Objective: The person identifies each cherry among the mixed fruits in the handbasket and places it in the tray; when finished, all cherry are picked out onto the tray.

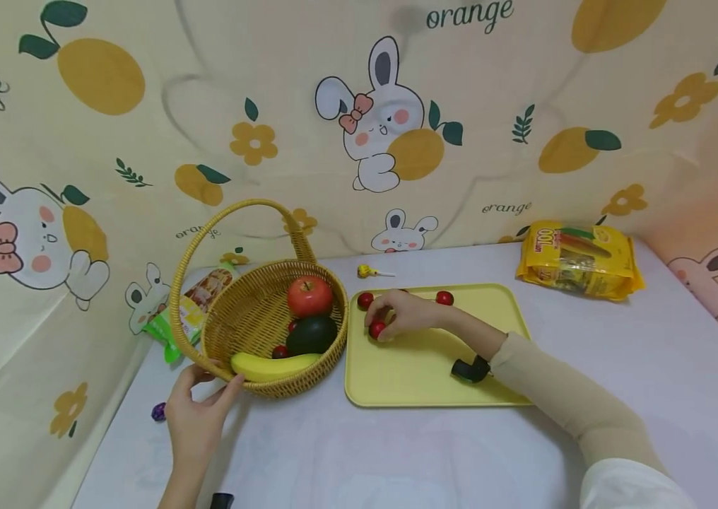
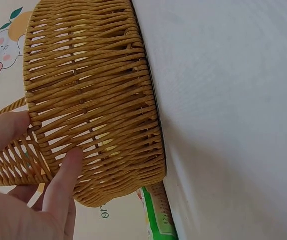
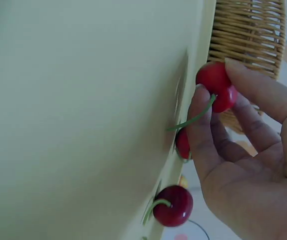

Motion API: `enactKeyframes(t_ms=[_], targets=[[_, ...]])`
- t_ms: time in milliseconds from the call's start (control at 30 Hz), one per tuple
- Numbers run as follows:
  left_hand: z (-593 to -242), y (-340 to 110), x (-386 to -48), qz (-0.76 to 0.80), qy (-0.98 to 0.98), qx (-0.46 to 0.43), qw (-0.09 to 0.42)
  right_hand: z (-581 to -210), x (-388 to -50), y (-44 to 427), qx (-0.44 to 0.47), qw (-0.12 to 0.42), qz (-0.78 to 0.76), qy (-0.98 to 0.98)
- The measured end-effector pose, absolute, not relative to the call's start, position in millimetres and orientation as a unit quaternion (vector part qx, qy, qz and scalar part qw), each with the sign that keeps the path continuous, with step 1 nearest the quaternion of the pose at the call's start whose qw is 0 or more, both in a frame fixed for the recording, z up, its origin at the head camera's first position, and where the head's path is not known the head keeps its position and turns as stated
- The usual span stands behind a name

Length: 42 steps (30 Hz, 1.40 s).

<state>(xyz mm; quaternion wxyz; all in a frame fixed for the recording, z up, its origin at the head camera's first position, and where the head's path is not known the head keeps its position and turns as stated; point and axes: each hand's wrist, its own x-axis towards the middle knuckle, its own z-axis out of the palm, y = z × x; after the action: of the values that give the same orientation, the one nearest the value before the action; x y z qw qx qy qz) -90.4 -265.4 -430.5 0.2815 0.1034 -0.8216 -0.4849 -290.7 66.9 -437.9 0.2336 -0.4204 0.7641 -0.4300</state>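
The left hand (image 1: 196, 417) grips the rim of a wicker basket (image 1: 295, 387) near the foot of its handle, its thumb outside the weave. Inside lie a banana (image 1: 273, 367), a dark green avocado-like fruit (image 1: 313, 336), a round red fruit (image 1: 309, 295) and small red cherries (image 1: 280, 352). Over the left part of a yellow tray (image 1: 410, 385), the right hand (image 1: 411, 313) pinches a red cherry (image 3: 216, 77) with a green stem between thumb and fingers. Other cherries (image 1: 444, 297) rest along the tray's far side, one darker cherry (image 3: 173, 206) showing close to that hand.
A yellow snack packet (image 1: 578, 260) stands at the back right. Behind the basket leans a green packet (image 1: 190, 311). A yellow lollipop (image 1: 367, 271) lies beyond the tray, and a small purple item (image 1: 158, 412) is left of the left hand. A patterned cloth hangs behind the table.
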Motion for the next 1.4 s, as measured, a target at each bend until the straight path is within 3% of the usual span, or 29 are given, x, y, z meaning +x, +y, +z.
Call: enactKeyframes(t_ms=[300, 467, 600, 700, 967, 1233, 1400], targets=[[-429.1, -266.5, -89.5, -0.479, -0.826, 0.107, 0.276, -441.3, -289.7, 57.3, -0.451, 0.223, -0.369, 0.781], [-426.7, -267.1, -87.7, -0.474, -0.829, 0.115, 0.274, -401.8, -288.6, 39.6, -0.472, 0.142, -0.358, 0.793], [-426.6, -268.4, -86.8, -0.480, -0.824, 0.115, 0.278, -361.5, -286.4, -1.7, -0.477, 0.101, -0.379, 0.786], [-428.3, -269.0, -87.5, -0.477, -0.826, 0.117, 0.278, -347.2, -283.8, -39.9, -0.496, 0.135, -0.356, 0.780], [-432.2, -265.8, -92.3, -0.472, -0.830, 0.118, 0.273, -350.9, -280.6, -108.6, -0.501, 0.312, -0.269, 0.762], [-431.3, -267.3, -90.9, -0.484, -0.824, 0.117, 0.269, -345.9, -283.0, -123.6, -0.493, 0.382, -0.227, 0.748], [-429.9, -268.8, -90.0, -0.479, -0.825, 0.115, 0.278, -319.9, -281.4, -127.3, -0.504, 0.383, -0.233, 0.739]])
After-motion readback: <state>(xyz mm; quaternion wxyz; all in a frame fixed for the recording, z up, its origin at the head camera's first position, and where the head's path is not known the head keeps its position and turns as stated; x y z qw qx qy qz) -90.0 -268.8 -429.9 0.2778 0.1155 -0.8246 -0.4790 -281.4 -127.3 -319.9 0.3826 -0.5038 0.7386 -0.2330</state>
